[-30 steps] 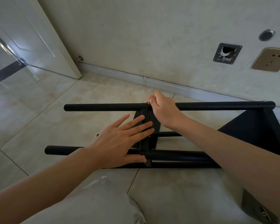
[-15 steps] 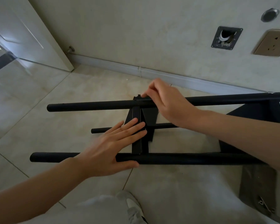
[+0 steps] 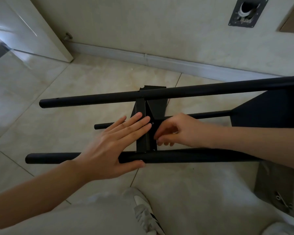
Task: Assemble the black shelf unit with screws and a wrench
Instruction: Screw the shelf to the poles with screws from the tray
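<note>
The flat black metal shelf panel (image 3: 141, 139) is pressed by the left hand (image 3: 112, 146), fingers straight, while the right hand (image 3: 180, 131), moved down from the upper round black tube (image 3: 176, 93), is curled at the panel's edge, grasp unclear.

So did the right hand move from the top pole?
Yes. The right hand came off the far pole, toward the near pole, beside the middle bracket.

We see the shelf unit's tubes (image 3: 159, 156) and centre panel (image 3: 141, 107) in matt black metal, smooth; the floor (image 3: 75, 85) is glossy polished tile, and the wall (image 3: 159, 28) looks matt, faintly mottled.
</note>
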